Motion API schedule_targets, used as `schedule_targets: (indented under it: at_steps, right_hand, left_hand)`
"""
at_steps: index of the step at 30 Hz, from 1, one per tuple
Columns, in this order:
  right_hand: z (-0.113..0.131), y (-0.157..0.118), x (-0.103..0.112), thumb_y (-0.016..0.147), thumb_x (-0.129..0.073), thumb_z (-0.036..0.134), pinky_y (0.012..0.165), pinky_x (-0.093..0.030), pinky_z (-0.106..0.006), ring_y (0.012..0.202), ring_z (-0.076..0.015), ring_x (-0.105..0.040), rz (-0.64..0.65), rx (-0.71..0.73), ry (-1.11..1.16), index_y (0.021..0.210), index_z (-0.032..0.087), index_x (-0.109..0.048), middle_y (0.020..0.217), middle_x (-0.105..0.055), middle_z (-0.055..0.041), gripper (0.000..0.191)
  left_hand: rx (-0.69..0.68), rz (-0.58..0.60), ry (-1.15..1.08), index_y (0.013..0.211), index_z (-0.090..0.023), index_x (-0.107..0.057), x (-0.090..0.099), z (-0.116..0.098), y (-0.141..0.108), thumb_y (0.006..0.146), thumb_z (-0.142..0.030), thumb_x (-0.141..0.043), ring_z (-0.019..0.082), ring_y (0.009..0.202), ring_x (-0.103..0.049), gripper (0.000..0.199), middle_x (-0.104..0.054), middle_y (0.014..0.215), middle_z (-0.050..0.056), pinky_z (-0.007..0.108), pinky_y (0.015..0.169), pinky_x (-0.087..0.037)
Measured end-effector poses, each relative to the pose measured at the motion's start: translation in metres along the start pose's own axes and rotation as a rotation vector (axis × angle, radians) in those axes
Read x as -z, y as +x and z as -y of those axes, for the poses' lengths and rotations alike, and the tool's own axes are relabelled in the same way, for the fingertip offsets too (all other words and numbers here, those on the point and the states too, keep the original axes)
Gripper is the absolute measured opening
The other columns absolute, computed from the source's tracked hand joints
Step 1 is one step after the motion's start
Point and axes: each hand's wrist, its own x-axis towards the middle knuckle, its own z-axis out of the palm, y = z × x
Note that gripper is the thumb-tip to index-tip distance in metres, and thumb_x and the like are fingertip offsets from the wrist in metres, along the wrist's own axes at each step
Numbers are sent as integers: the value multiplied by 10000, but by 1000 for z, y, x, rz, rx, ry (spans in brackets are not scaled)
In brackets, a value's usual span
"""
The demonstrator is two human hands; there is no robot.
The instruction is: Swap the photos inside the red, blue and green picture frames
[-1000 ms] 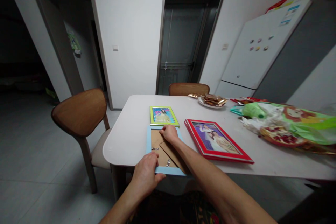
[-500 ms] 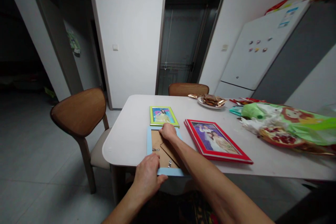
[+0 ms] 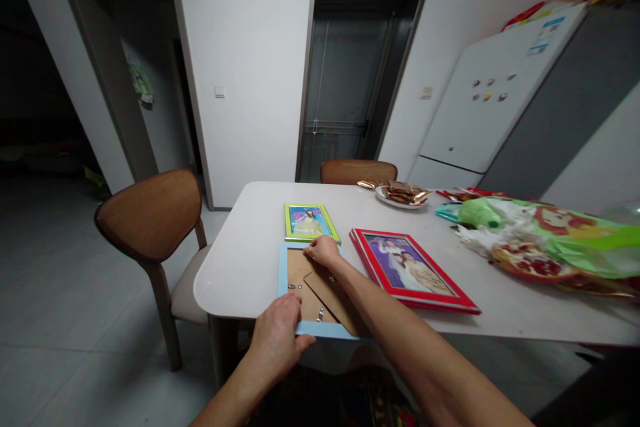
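Note:
A light-blue picture frame (image 3: 283,273) lies face down at the table's front edge, its brown backing board (image 3: 299,268) showing with small metal fittings and a stand flap. My left hand (image 3: 278,327) grips the frame's near-left corner, thumb at the near edge. At the far edge, the fingers of my right hand (image 3: 323,250) are pinched together on the backing; what lies between them is too small to make out. My right forearm covers the frame's right side. Just beyond is a green frame (image 3: 311,221) with a picture; to the right lie stacked red frames (image 3: 410,265).
On the white table (image 3: 240,247) stand a plate of wrapped packets (image 3: 403,193) at the back, and a halved pomegranate (image 3: 535,261) and green bags (image 3: 575,227) at right. Brown chairs (image 3: 155,213) are at the left and far side.
The board and its stand flap show more on the right, with the flap shifted slightly towards the near right. Both hands keep nearly the same places.

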Motion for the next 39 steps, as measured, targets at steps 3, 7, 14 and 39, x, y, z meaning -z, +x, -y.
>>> schedule_targets:
  at_steps: [3, 7, 14, 39]
  right_hand:
    - [1, -3, -3, 599, -592, 289, 484, -322, -178, 632, -117, -578, -4, 4, -1, 683, 177, -675, 687, -663, -36, 163]
    - [4, -4, -7, 591, -579, 262, 499, -330, -192, 662, -143, -585, -22, -13, -35, 689, 157, -670, 715, -664, -68, 169]
    - [3, -4, -6, 584, -555, 260, 515, -348, -202, 668, -163, -588, -26, -22, -82, 697, 138, -664, 733, -661, -93, 199]
    - [4, -1, -3, 596, -595, 301, 551, -371, -208, 721, -165, -585, -10, -73, -67, 728, 149, -656, 779, -654, -93, 211]
  left_hand:
    - [3, 6, 15, 808, -196, -484, 0, 0, 0, 589, -278, -674, 190, 870, -513, 301, -553, 917, 25, 286, 768, -389]
    - [11, 10, 25, 843, -205, -482, 0, 0, 0, 583, -294, -679, 186, 831, -518, 338, -552, 874, 11, 279, 727, -396]
    - [3, -3, 16, 843, -205, -486, -2, 1, -1, 579, -296, -686, 177, 822, -517, 344, -550, 862, 4, 272, 732, -393]
    - [18, 15, 34, 913, -193, -483, -2, -5, -2, 613, -296, -658, 191, 915, -495, 362, -543, 966, 32, 276, 786, -372]
